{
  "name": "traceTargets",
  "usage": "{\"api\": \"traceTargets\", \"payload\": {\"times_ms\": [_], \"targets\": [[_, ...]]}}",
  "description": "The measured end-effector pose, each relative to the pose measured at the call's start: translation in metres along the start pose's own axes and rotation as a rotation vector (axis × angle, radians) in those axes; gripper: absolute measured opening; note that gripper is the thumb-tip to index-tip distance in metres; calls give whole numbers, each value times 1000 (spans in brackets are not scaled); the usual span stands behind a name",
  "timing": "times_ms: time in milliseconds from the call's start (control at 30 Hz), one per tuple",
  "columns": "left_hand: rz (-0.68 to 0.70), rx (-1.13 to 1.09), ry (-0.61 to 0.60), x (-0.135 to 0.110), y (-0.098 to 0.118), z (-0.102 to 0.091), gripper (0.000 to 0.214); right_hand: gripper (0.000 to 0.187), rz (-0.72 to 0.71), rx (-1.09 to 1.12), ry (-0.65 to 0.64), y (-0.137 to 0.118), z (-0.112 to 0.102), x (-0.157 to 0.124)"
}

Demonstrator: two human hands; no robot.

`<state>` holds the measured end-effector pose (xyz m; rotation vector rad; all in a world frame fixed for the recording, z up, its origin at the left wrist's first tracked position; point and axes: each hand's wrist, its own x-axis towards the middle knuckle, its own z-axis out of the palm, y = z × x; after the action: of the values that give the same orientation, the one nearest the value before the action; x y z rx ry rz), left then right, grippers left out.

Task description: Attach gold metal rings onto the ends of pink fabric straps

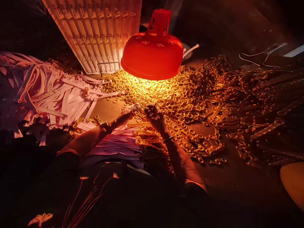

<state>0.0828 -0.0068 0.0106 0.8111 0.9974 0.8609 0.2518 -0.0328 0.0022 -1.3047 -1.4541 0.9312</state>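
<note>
The left hand [129, 111] has its fingers pressed together, pinching what looks like the end of a white plastic strip [136, 107], though the dim light leaves that slightly uncertain. Just beside it, the right hand [155, 115] is curled into a tight fist, and anything inside it is hidden. A wristwatch [105, 126] sits on the left wrist and a thin bangle [168, 138] on the right.

Right in front of the hands spreads a loose heap of gold-coloured rings [152, 95], lit from above by a lamp under an upturned orange-red plastic basin [152, 57]. Further right, similar rings are linked into long chains [251, 110]. A stack of white strips [114, 146] lies beneath the forearms, and a large tangled pile of them [57, 95] sits to the left. Some carry faint printing, too small to read. Behind that pile stands a ribbed white panel [90, 34], and a thin white cable [258, 57] curls at the upper right. Pale embroidered sprigs [83, 196] show on the person's dark clothing.
</note>
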Motion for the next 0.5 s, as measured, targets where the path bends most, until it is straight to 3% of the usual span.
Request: {"api": "traceTargets", "payload": {"times_ms": [100, 267, 500], "targets": [[-93, -42, -1, -5, 1, 1, 34, 43, -20, 8, 20, -5, 8, -7], [-47, -119, 59, -16, 6, 8, 25, 40, -50, 25, 22, -10, 12, -10], [-128, -190, 51, -23, 5, 15, 23, 44, 23, 102, 12, -5, 22, -11]]}}
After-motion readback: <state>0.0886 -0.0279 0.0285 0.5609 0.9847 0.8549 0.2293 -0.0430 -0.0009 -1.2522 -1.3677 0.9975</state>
